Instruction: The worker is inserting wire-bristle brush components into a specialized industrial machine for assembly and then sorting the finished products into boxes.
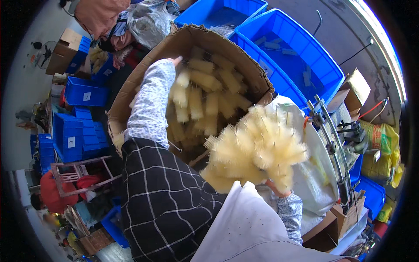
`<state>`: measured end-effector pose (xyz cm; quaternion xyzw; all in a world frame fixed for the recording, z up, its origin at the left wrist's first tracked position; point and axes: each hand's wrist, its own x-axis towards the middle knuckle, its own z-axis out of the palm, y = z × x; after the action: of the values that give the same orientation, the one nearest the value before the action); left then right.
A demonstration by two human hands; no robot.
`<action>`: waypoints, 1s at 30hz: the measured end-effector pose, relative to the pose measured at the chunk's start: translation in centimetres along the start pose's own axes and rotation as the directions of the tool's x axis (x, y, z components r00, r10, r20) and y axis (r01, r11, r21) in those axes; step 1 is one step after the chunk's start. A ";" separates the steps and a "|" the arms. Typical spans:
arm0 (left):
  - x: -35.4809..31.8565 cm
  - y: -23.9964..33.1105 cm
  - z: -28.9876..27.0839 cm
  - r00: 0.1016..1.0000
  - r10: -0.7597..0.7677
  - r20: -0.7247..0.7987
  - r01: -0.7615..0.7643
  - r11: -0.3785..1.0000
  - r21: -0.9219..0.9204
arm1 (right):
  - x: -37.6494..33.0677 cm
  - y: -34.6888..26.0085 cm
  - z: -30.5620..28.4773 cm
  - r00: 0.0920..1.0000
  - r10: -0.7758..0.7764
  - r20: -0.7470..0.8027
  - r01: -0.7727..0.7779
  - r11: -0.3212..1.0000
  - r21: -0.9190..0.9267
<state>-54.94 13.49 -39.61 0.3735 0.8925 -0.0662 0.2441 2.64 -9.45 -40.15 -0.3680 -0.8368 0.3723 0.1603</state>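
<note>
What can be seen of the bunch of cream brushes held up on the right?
The bunch of brushes is a thick fan of pale cream, cylindrical bristle heads on thin stems, soft and fuzzy looking. The heads splay upward and outward; the stems gather at the bottom in the right hand, mostly hidden behind a white sleeve. It is raised beside the cardboard box holding more such brushes, in front of a white bag.

Workshop: blue plastic bins [297, 56], boxed brushes [209, 96].
</note>
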 end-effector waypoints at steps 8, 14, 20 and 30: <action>-3.7 4.0 -2.3 0.981 0.085 0.174 -0.123 0.967 0.221 | 1.4 -0.8 -0.5 0.830 0.492 0.264 -0.558 0.708 0.433; -10.6 3.0 0.3 0.931 0.128 0.343 -0.261 0.890 0.375 | 1.6 0.6 0.2 0.810 0.517 0.277 -0.584 0.672 0.455; -2.6 -4.5 1.3 0.984 -0.119 0.130 0.126 0.991 -0.049 | 2.9 1.4 1.3 0.836 0.456 0.306 -0.549 0.677 0.490; 10.4 -2.8 5.6 0.976 0.201 -0.086 -0.187 0.972 0.143 | 2.1 2.2 2.0 0.830 0.503 0.241 -0.545 0.642 0.539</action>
<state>-61.00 16.40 -49.75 0.4775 0.8562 -0.0831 0.1788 1.23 -7.93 -43.13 -0.5131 -0.5417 0.6545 0.1223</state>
